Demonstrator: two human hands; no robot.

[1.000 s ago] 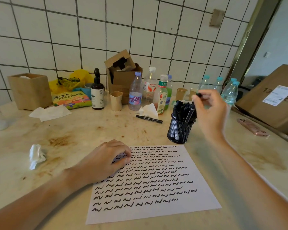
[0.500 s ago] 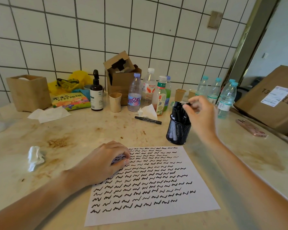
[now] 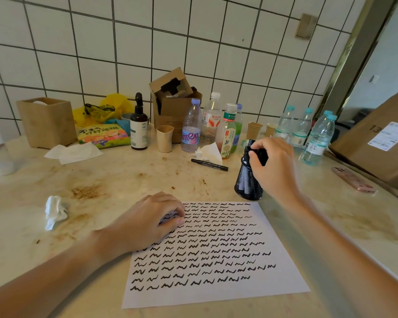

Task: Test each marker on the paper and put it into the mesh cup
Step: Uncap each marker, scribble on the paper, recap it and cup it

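The right hand [image 3: 272, 167] has come down, pinching a marker [image 3: 259, 154] into the mesh cup [image 3: 248, 183]; one marker [image 3: 209, 163] waits.

Snack bag [image 3: 102, 135], green and orange: yellow Chinese characters, "不主食" partly legible, rest unclear. Clear bottle with purple cap [image 3: 191, 127]: label shows "anten", first letters cut off. White-capped bottle [image 3: 211, 120]: red label reads roughly "Wahaha", blurred. Green tea bottle [image 3: 228, 131]: "东方" on the green band, remainder hidden. Cardboard box [image 3: 377, 143] at right: printed "13", plus white shipping label, print too small. Water bottle [image 3: 315, 143]: Chinese label text, unreadable. Paper [image 3: 216, 292]: black squiggles only, no words.
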